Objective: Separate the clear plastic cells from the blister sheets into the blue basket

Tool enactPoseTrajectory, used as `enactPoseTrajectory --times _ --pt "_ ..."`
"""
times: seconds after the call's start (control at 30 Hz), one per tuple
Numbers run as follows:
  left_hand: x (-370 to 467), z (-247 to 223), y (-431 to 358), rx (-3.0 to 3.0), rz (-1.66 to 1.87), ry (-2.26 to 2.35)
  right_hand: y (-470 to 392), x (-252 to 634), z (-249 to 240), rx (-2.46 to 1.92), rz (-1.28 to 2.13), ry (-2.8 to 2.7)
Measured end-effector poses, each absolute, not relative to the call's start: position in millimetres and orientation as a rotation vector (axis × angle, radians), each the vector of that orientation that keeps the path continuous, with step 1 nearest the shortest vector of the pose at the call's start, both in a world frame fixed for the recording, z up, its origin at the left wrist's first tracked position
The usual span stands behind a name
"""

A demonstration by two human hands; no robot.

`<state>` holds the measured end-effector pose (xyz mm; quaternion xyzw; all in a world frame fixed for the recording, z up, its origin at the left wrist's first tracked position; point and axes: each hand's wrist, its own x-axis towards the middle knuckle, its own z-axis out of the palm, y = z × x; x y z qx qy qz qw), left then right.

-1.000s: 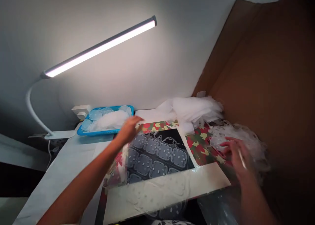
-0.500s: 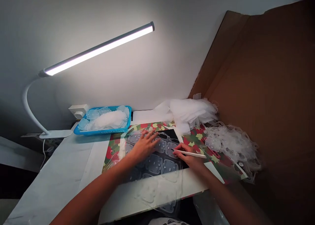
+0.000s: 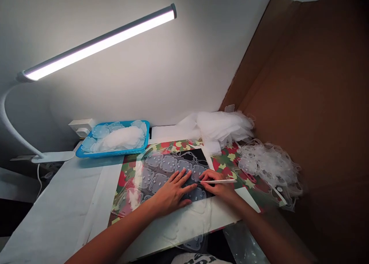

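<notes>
Brings the left hand point(image 3: 172, 194) nearer on the clear sheet point(image 3: 150, 178) than half a second ago, and shifts also the tip of the thin white tool point(image 3: 223, 181) slightly nearer. Lays the left palm down on the sheet, with fingers spread wide. Pinches the tool between thumb and fingers of the right hand point(image 3: 216, 184), just to the right of the left fingers; cannot tell if touching the sheet with the tip. Has this sheet in the middle of the scene, with rows of rounded pieces, partly over a black backing point(image 3: 201, 155) and reaching past the near edge of the pale board point(image 3: 155, 233). Shows at far left a blue tray point(image 3: 111, 154) with loose clear pieces, at far right a white heap point(image 3: 225, 127), and nearer, at right, a tangle of clear strips point(image 3: 272, 167).
</notes>
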<state>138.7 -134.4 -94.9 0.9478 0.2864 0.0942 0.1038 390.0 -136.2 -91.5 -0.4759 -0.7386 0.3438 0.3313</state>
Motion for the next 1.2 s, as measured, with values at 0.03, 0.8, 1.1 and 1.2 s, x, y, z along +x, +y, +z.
enactPoseTrajectory --times 0.03,0.8,1.1,1.2 --pt "139.0 -96.3 -134.6 2.798 0.275 0.847 -136.3 388.7 -91.4 -1.242 0.895 -1.935" --pt "140.5 -87.2 -138.3 2.704 0.322 0.865 -136.1 435.0 -95.0 -1.691 0.257 -1.324" --pt "199.0 -74.8 -76.7 1.68 0.414 1.015 -157.6 391.2 -65.0 -1.308 1.014 -1.44" --pt "206.9 -77.0 -67.2 1.726 0.459 1.023 -141.4 391.6 -60.9 -1.274 1.149 -1.323"
